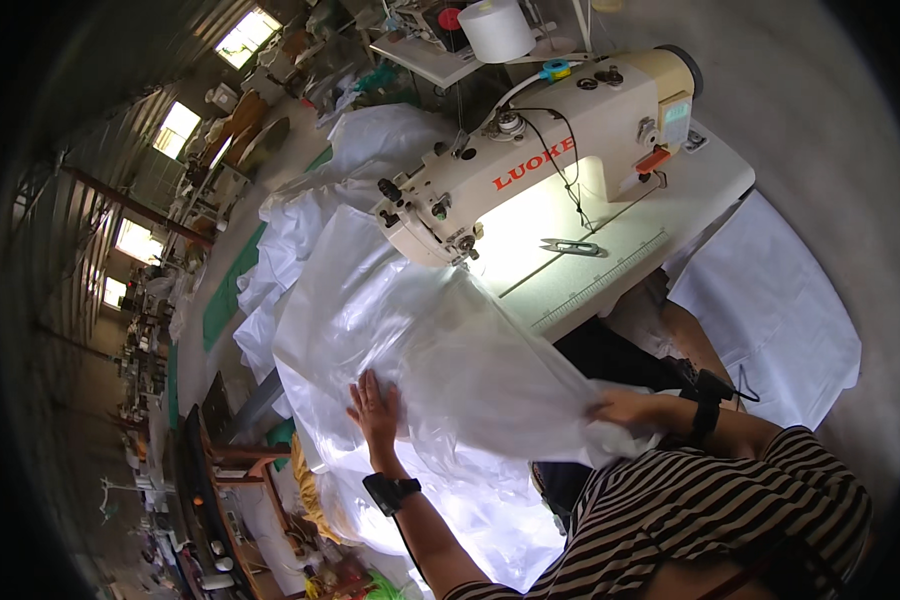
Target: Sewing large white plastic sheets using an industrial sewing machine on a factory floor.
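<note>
A large sheet of thin, shiny white material (440,340) runs from under the head of a cream sewing machine (560,130) down toward my lap. My left hand (375,405) lies flat on it with the fingers spread. At the sheet's lower right edge, my right hand (625,408) is closed on the material, slightly blurred. The needle area meets the sheet's upper edge, where the stitching cannot be made out. Small thread snips (575,247) rest on the lit machine bed (610,260), right of the sheet.
More white material (300,230) is bunched left of the machine. Another white piece (770,310) hangs at the right of the table. A white thread cone (497,30) stands behind the machine. A wooden frame (255,465) and a yellow cloth (310,495) are at lower left.
</note>
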`<state>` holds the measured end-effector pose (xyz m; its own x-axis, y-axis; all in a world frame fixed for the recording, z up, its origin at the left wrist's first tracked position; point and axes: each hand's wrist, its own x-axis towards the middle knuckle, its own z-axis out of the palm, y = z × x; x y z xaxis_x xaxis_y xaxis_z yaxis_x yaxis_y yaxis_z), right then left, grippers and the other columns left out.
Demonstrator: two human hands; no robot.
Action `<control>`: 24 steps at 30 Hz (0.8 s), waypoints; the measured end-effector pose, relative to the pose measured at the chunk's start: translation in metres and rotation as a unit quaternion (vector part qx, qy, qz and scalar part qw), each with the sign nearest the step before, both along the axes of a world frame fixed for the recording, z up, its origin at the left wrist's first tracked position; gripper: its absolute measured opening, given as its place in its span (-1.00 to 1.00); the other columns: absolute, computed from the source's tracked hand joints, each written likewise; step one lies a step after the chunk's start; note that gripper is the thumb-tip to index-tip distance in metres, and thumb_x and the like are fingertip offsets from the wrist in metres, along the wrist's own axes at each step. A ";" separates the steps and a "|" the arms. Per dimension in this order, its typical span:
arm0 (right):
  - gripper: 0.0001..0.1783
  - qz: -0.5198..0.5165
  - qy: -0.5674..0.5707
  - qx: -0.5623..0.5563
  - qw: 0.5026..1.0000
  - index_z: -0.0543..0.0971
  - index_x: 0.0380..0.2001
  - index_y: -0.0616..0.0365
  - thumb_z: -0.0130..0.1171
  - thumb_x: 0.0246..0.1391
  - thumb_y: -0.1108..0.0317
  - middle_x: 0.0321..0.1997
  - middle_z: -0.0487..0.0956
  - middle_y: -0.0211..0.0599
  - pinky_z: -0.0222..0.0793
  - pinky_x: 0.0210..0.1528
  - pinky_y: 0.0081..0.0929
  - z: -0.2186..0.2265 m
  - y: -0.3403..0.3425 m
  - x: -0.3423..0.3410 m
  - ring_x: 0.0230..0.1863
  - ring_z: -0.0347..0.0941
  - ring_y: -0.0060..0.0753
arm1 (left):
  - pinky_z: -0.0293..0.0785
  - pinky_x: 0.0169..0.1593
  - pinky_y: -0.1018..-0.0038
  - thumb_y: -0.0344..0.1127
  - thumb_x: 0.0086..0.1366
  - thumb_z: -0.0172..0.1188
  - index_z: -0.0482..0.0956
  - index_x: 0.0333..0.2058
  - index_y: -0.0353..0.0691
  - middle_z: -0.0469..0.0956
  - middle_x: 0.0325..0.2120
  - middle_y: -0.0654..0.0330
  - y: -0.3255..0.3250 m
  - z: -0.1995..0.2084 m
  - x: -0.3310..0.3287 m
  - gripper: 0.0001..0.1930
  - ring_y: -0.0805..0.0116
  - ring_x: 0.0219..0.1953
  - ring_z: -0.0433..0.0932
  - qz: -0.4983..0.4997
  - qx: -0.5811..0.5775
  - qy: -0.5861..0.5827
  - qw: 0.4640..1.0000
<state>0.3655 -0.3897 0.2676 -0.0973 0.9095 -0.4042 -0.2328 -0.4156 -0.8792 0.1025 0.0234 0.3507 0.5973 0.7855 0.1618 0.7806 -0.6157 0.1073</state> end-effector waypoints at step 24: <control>-0.60 -0.207 -0.120 0.086 0.967 0.53 -0.02 0.27 0.27 0.12 0.29 -0.19 0.62 -0.20 0.44 -0.07 -0.49 0.043 0.013 0.020 -0.19 0.53 -0.49 | 0.45 -0.02 0.16 -0.63 0.10 0.17 0.54 -0.19 -0.36 0.53 -0.22 0.03 -0.216 0.106 0.034 -0.74 0.03 -0.14 0.52 -0.030 0.152 -0.304 0.940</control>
<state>0.3859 -0.3769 0.3105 0.3682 0.9060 -0.2090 -0.1287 -0.1729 -0.9765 0.1367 -0.1924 0.4568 0.3638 0.6153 0.6993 0.5952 -0.7311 0.3336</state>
